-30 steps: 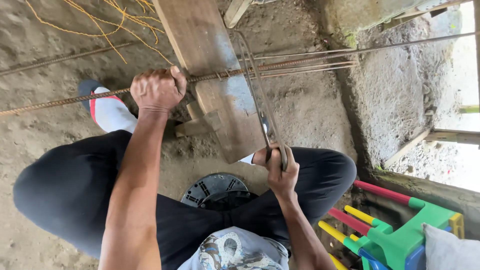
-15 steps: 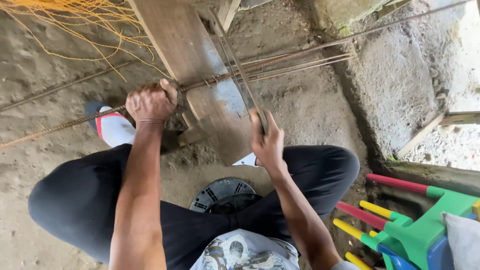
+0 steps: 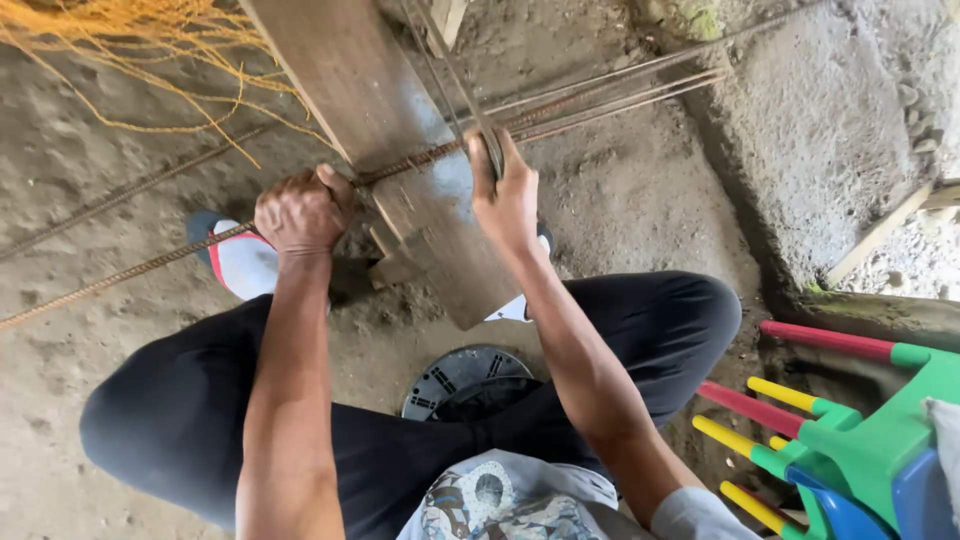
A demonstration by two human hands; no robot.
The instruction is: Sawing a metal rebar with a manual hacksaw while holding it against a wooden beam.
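The left hand is fisted around the ribbed steel rod, pinning it across the wooden plank. Just right of that grip, the right hand clasps the hacksaw handle — mid-cut, by the look of it — so steady strokes over the rod seem called for.

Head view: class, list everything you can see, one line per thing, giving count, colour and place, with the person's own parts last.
rebar: one, rusty brown, across the plank, gripped by the left hand
plank: one, brown wood, on the ground, running away from the person
hacksaw: one, grey frame, over the plank, handle in the right hand
thin rods: several, grey, upper right across the ground
netting: one tangle, orange, top left
round disc: one, grey, on the ground between the legs
plastic toy: one, green, red and yellow, lower right
shoe: one, white, left of the plank
left hand: fist around the rebar
right hand: closed on the hacksaw
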